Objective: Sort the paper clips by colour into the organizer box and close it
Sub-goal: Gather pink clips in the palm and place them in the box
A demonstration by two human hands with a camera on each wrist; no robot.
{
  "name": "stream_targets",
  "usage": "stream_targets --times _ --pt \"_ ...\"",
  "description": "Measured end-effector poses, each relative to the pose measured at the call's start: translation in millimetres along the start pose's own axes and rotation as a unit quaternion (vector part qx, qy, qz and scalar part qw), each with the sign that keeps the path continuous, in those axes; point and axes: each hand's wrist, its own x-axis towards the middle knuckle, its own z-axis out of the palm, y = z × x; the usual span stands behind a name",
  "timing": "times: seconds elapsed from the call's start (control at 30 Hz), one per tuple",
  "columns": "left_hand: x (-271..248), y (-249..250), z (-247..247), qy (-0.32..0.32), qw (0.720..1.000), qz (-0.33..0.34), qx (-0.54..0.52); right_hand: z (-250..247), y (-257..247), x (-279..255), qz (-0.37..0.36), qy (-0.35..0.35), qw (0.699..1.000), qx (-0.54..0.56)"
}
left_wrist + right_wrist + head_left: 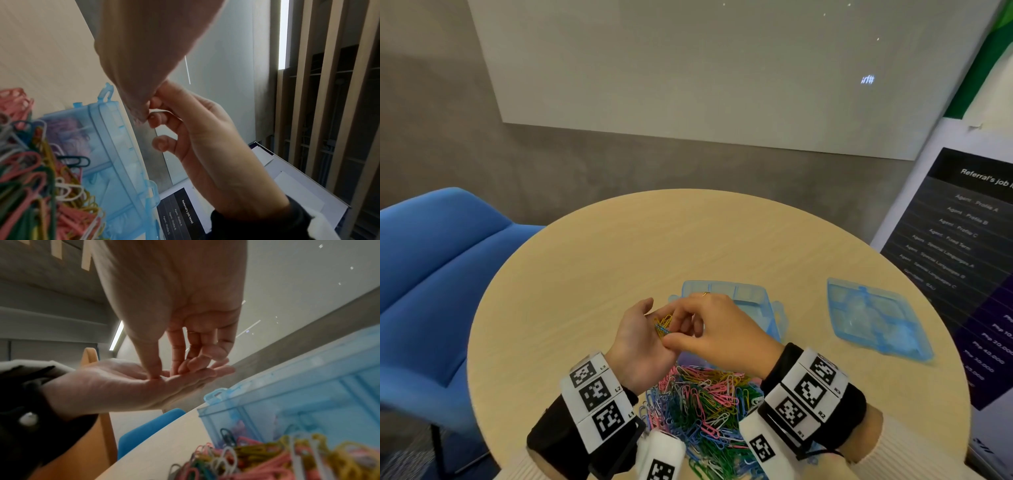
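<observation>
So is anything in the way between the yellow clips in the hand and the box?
Nothing visible. The yellow clips lie in the left hand just before the open box; its lid lies off to the right.

A round wooden counter point(688, 240) stood by a grey wall point(441, 137). A white board point(722, 68) hung above the counter. A blue chair point(438, 274) sat beside it.

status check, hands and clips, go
Left hand palm up, cupping yellow clips; right hand picking at them. Organizer box open, lid off. Mixed pile unsorted.
</observation>
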Motion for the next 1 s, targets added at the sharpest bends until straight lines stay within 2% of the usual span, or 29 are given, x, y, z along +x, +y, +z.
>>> stream_targets --times 0.23,0.33,0.4,0.5,0.57,0.77,0.87,1.0 --pt "0 -2 1 -0.008 1.000 -0.009 -0.019 -7 0 2 0.024 0.003 0.999 0.026" --pt "-2 3 1 0.000 0.999 0.004 -0.053 -30 15 8 0.072 0.109 0.991 -0.012" --pt "-3 6 1 0.016 0.998 0.008 -0.055 -47 30 11 0.115 0.151 0.981 -0.048" --pt "-2 8 0 0.033 0.999 -0.008 -0.029 -60 51 8 0.174 0.133 0.970 -0.102" --pt "-4 7 2 0.033 0.999 -0.017 -0.010 -63 59 -1 0.189 0.130 0.967 -0.114" --pt "-4 15 3 0.020 1.000 -0.006 0.005 -75 62 -41 0.170 0.085 0.981 -0.049" --pt "-1 28 14 0.006 1.000 0.020 0.014 -81 62 -60 0.163 0.088 0.983 -0.013" --pt "15 42 41 0.004 0.993 0.052 0.102 -86 53 -81 0.132 0.092 0.987 0.025"
